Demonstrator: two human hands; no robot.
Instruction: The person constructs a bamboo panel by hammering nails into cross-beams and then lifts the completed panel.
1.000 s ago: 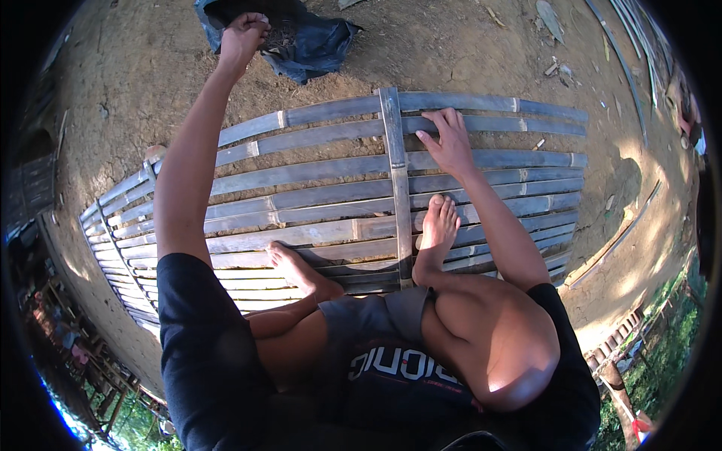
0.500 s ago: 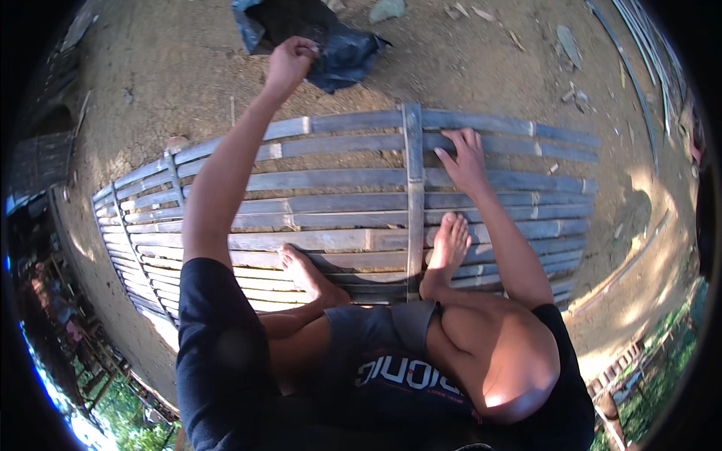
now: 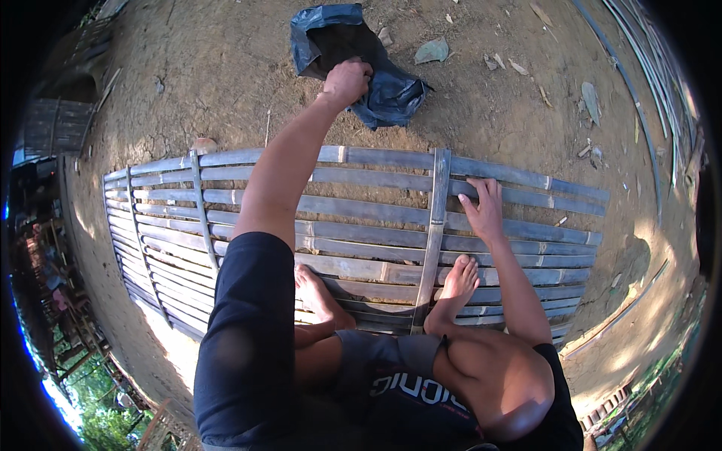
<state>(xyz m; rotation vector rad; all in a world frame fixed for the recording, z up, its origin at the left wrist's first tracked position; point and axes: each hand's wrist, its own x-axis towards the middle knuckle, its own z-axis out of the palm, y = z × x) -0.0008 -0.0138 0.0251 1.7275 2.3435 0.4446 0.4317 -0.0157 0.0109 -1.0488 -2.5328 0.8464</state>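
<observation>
Since left hand (image 3: 350,80) (curled; can't tell if holding) has shifted rightward over the bag (image 3: 401,98) beneath, work seems centred there

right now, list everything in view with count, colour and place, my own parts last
crinkled plastic bag: one, blue-black, open beyond the platform
slatted bamboo platform: one, grey-brown, across the middle
flat dry leaves: two larger, grey-green, right of the bag
long thin poles: several, greyish, upper right
small stub: one, whitish, platform's right part
earth ground: one stretch, brown, around the platform
leafy foliage: patches, green, lower corners
short-sleeved shirt: one, black, lower middle
bare feet: two, on the platform
left hand: one, at the bag's mouth, grip unclear
right hand: one, on the slats
</observation>
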